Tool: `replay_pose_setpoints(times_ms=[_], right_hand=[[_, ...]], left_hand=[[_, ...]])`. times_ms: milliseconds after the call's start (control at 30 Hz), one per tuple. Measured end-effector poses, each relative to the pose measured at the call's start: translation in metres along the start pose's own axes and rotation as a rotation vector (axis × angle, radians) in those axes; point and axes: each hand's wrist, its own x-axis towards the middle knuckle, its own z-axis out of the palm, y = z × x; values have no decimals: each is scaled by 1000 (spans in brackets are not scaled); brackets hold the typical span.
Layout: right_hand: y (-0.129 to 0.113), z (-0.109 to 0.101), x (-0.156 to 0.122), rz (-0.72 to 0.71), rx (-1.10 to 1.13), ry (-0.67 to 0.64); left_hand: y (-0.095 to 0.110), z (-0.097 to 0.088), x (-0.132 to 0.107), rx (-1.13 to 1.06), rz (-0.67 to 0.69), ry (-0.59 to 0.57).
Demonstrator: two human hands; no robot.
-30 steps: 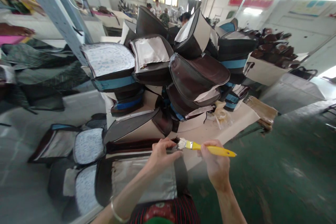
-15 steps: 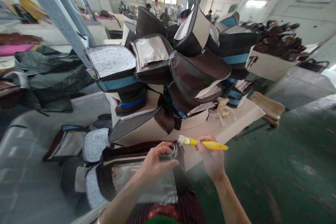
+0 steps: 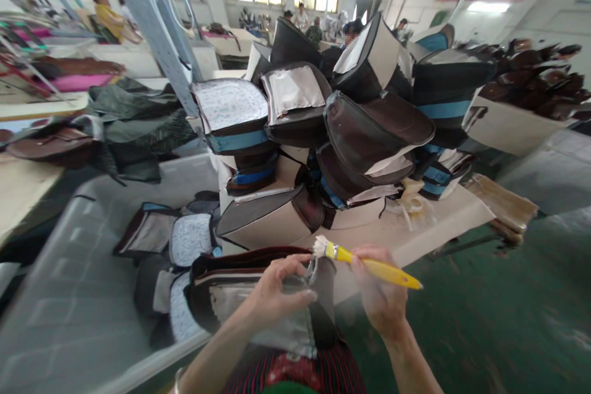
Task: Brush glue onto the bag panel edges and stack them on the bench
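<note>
My right hand (image 3: 382,292) grips a paintbrush (image 3: 390,272) by its yellow handle. The pale bristles touch or nearly touch the upper right corner of a dark bag piece (image 3: 324,292), which lies across my lap. That piece has brown edging and a light grey lining pocket. On the same corner is my left hand (image 3: 277,289), its fingers over the rim and thumb on the front, pinching the edge. What lies between thumb and fingertips is partly hidden.
A tall stack of dark bag pieces (image 3: 378,129) stands ahead on a pale board (image 3: 447,215). To my left, a grey plastic bin (image 3: 69,295) holds more pieces. A blue metal post (image 3: 152,18) rises behind it. Several people work at the back.
My view has swung left, so the scene sits further right. The brush handle now slopes more downward to the right. My left hand stays at the bag's corner.
</note>
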Motion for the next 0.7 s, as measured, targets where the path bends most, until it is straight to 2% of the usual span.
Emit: replay_pose_setpoints(times_ms=[100,200,333,367,433,567,633,700], right_hand=[[-8,-1,-1,2,49,-101],[-12,-1,-3,-52,3,-71],[-14,2,-4,-127,-58,-117],[-15,3,-3,-130,-73,-90],[-18,5,1,-118,-37,42],[-24,11,16,13,217,263],[-26,16,25,89,335,310],[-26,24,32,178,459,297]], left_hand=[[0,-2,0,-55,27,-12],[1,-2,1,-75,37,-7],[4,-1,0,-98,-5,21],[5,-2,-1,-127,-10,22],[7,-8,-4,-223,-10,4],[6,-42,-14,-583,32,-1],[3,-66,-23,-775,70,42],[-1,-90,-35,-916,68,92]])
